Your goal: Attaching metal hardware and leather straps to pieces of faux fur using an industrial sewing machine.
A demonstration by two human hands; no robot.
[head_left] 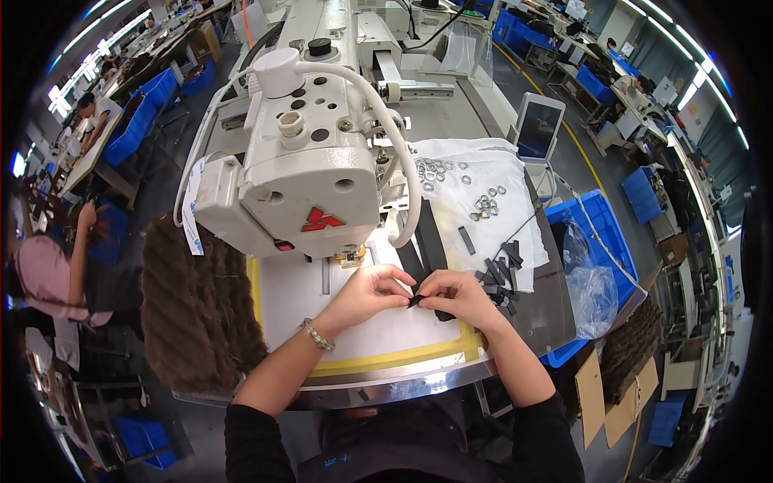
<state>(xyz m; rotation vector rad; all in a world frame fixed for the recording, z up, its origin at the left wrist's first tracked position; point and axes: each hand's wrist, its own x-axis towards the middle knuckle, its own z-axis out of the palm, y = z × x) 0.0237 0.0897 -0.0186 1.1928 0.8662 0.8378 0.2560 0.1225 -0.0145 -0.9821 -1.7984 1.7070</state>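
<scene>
My left hand (366, 298), with a beaded bracelet on its wrist, and my right hand (460, 296) meet over the white sewing bed (366, 338). Between their fingertips they pinch a small black strip (415, 301), partly hidden by the fingers. Just beyond lie long black straps (431, 237), running away from me beside the machine. The sewing machine's pale head (310, 185) stands ahead and to the left, its needle area (350, 258) close above my left hand. To the right of my right hand, several short black strips (503, 270) lie in a loose heap.
Metal rings (487, 205) lie scattered on a white cloth (519, 233) at the right. Brown furry fabric (197, 314) hangs at the left edge. A small screen (539, 127) stands at the far right. Beside the table is a blue bin (604, 221) with clear plastic (594, 298).
</scene>
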